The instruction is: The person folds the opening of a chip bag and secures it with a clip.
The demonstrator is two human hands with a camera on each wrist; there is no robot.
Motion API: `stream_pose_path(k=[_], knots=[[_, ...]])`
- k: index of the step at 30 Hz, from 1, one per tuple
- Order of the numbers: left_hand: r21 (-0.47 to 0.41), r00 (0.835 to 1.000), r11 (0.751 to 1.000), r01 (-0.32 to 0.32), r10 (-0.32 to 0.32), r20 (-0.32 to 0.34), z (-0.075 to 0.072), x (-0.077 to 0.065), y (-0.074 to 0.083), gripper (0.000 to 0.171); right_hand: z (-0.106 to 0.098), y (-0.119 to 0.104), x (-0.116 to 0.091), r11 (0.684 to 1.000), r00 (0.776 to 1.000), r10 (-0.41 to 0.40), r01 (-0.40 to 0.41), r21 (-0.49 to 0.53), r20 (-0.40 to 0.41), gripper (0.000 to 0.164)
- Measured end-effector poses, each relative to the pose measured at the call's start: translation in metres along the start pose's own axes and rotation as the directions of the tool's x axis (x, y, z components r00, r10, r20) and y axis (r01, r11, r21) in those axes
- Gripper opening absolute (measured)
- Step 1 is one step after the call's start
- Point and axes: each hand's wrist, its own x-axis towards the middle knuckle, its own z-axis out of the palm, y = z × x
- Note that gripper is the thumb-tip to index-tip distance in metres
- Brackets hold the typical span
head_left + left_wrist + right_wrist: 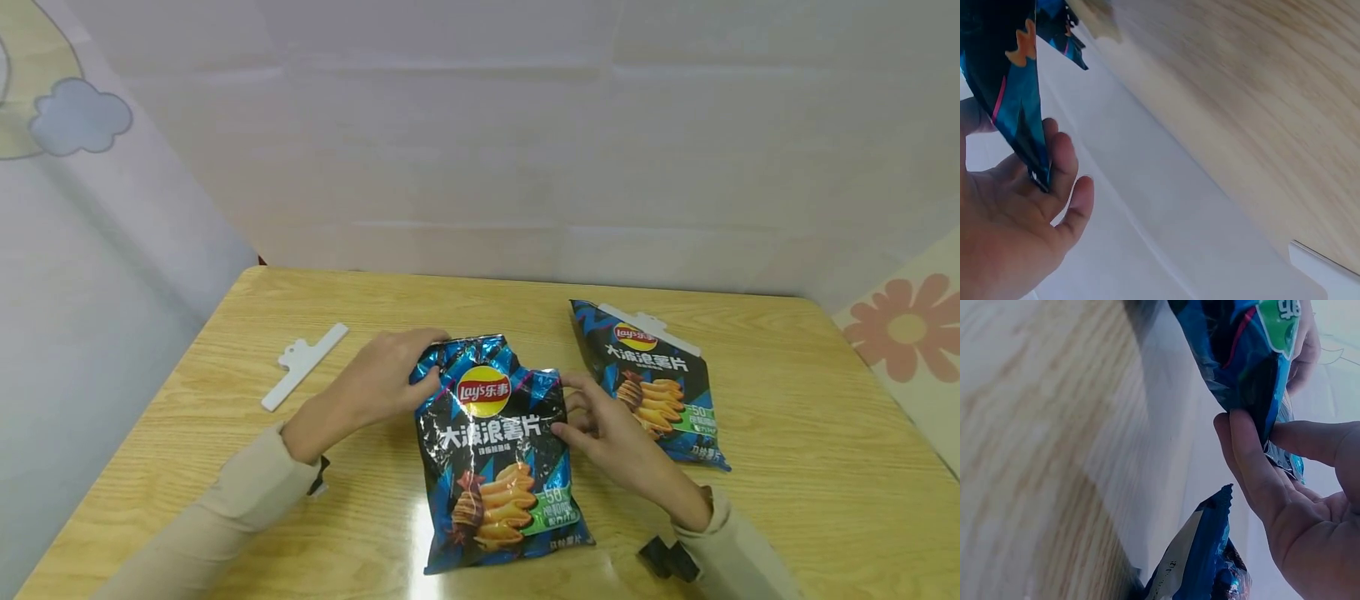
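A blue and black chip bag point(495, 450) stands tilted over the table's front middle, its printed face toward the head camera and its top edge uneven. My left hand point(386, 375) grips the bag's upper left corner, thumb in front and fingers behind. On the other side my right hand point(611, 429) pinches the bag's right edge between thumb and fingers. The left wrist view has the bag's edge point(1019, 106) lying between thumb and fingers. In the right wrist view, thumb and fingertips meet on the bag's side point(1247, 381).
A second chip bag point(660, 400) lies at the right, with a white clip point(652, 327) across its top. Another white clip point(303, 367) lies on the wooden table point(187, 467) at the left. A pale wall point(480, 167) rises behind the table's far edge.
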Motion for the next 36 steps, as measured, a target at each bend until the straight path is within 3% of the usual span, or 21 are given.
stream_pose_path(k=[4,8,16,25,30,36], knots=[[0.060,0.996,0.998,0.020,-0.025,0.084,0.000,-0.002,0.000,0.048,0.001,0.001,0.000,1.000,1.000,-0.001,0.002,-0.014,0.016,0.054],[0.045,0.987,0.999,0.013,-0.020,0.158,0.001,-0.003,0.000,0.050,0.002,0.000,0.000,0.999,0.999,0.015,-0.014,-0.043,0.038,0.054],[0.018,0.975,1.000,-0.005,0.001,0.220,0.004,-0.003,0.005,0.055,0.004,0.001,0.000,0.997,0.997,-0.012,0.017,-0.074,0.070,0.058],[-0.040,0.978,0.999,-0.018,0.026,0.205,0.008,-0.002,0.012,0.056,0.005,-0.002,0.001,0.994,0.997,-0.010,0.018,-0.109,0.074,0.059],[-0.032,0.987,0.999,-0.036,0.040,0.155,0.013,-0.001,0.013,0.049,0.006,-0.002,0.002,0.992,0.996,0.030,-0.019,-0.125,0.082,0.057],[-0.075,0.994,0.997,-0.011,0.019,0.105,0.017,0.003,0.017,0.043,0.007,-0.004,0.003,0.996,0.994,0.051,-0.043,-0.079,0.094,0.054]])
